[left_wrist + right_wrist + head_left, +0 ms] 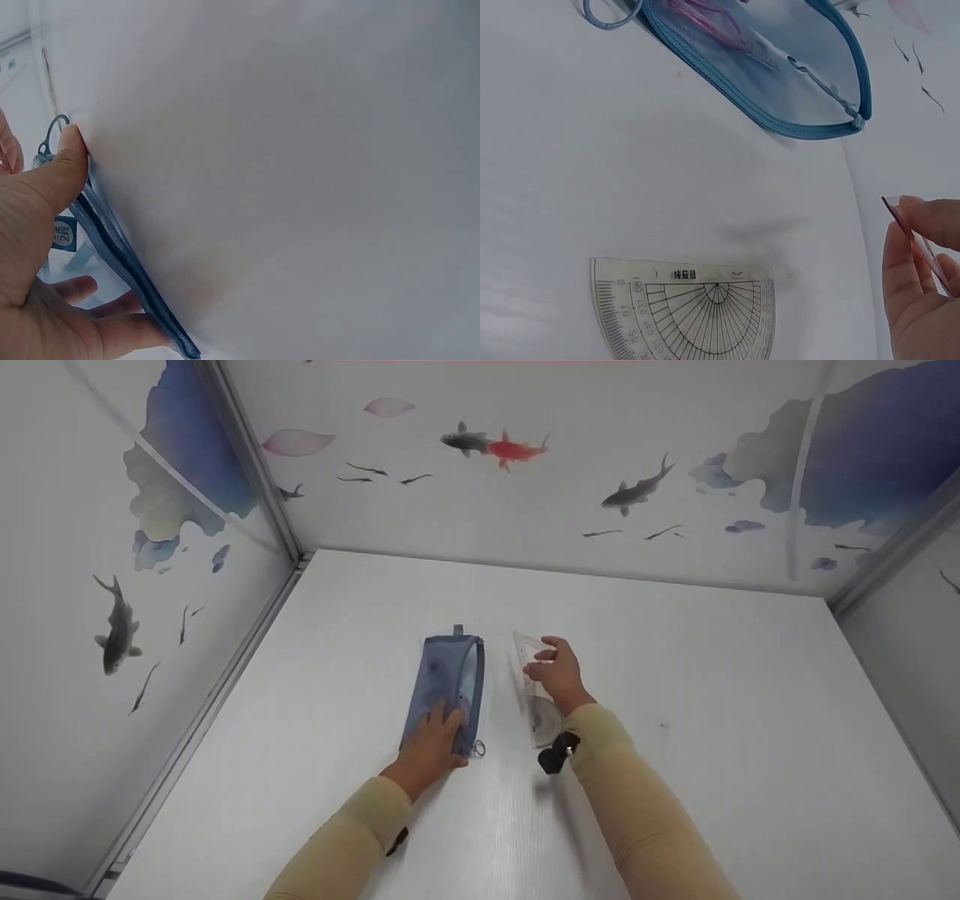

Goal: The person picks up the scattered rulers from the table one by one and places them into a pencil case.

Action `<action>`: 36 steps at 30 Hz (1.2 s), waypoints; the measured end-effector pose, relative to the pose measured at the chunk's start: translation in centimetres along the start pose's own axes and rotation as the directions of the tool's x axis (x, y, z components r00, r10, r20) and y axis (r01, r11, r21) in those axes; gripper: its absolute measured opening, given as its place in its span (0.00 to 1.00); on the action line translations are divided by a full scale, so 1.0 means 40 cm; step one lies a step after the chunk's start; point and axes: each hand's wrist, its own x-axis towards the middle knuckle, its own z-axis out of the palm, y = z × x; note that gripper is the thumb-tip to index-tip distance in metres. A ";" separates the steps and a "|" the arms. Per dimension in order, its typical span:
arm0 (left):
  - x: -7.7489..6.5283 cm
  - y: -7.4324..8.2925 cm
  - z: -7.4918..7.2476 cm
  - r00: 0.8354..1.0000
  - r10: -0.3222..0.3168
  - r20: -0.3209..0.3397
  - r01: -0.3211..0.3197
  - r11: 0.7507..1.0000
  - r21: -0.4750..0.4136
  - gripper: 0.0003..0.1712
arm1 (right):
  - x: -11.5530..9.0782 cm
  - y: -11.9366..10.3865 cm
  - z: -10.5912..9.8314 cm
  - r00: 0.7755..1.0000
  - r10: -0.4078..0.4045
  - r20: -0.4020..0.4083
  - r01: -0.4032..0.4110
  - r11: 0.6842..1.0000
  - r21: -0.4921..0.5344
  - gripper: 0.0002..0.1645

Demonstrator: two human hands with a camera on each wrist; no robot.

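A blue see-through zip pouch (pixel 442 667) lies on the table in the head view, its zipper side bowed apart. My left hand (pixel 429 746) rests on its near part with fingers spread; the thumb touches the end by the zipper ring (pixel 479 748). To the right, my right hand (pixel 559 671) pinches a thin clear set square (pixel 523 645) with pinkish marks between thumb and fingers. In the right wrist view only a slanted edge of that set square (pixel 934 262) shows. A clear protractor (pixel 705 315) lies flat on the table below the right hand.
Inside the pouch a pink and clear item (pixel 720 30) shows through. White panels painted with fish (pixel 517 450) enclose the white table (pixel 712 675) at the back and sides. A small faint mark (pixel 664 726) is on the table right of my right arm.
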 end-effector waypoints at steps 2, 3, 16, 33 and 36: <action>0.000 0.000 0.000 1.000 0.001 -0.001 -0.001 1.000 0.009 0.38 | 0.000 -0.004 0.006 1.000 0.005 0.002 -0.005 1.000 -0.005 0.40; 0.000 0.001 0.000 1.000 0.002 -0.002 -0.002 1.000 0.010 0.38 | 0.000 -0.005 0.009 1.000 0.011 0.001 -0.011 1.000 -0.006 0.40; -0.001 -0.003 0.002 1.000 0.016 -0.002 -0.016 1.000 -0.010 0.40 | 0.002 -0.004 0.055 1.000 0.017 0.013 -0.017 0.999 -0.038 0.40; -0.006 0.001 -0.005 1.000 0.012 0.001 -0.012 1.000 -0.006 0.42 | 0.016 -0.015 0.107 0.998 0.055 0.041 -0.055 0.998 -0.013 0.41; -0.003 0.000 -0.007 1.000 0.011 0.005 -0.011 1.000 -0.021 0.42 | 0.011 -0.018 0.119 0.998 0.049 0.037 -0.050 0.999 0.002 0.41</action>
